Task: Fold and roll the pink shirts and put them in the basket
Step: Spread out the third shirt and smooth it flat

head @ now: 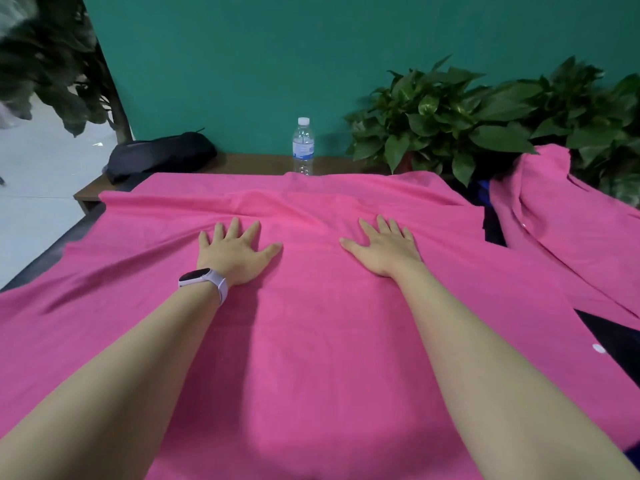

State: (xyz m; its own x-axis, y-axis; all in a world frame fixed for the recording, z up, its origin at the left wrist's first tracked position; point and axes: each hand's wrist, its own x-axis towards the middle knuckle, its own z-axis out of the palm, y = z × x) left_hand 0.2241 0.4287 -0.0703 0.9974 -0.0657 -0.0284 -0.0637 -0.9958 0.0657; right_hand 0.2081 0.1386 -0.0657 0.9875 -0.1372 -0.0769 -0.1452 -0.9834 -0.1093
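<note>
Spread under both arms, the pink shirt (pixel 311 341) is laid flat on the bench (pixel 242 162), long way toward the water bottle (pixel 303 147). It is pressed by the left hand (pixel 235 252) and right hand (pixel 384 247), fingers straight, nothing gripped. Wrinkles are seen beyond the fingers, equally near both hands.

Pink shirt (pixel 311 341) spread out runs off the left and bottom edges, so hem and sleeves can't be made out. It covers nearly all the tabletop (pixel 242 164) (only a brown strip at the far edge shows). Second pink shirt (pixel 561 237) cut by the right edge, its top partly behind plant leaves (pixel 485 133). Dark item (pixel 491 223) between the two shirts mostly hidden, can't identify. Top-left foliage (pixel 41 57) blurred. Bottle (pixel 303 147) label too small to read.
</note>
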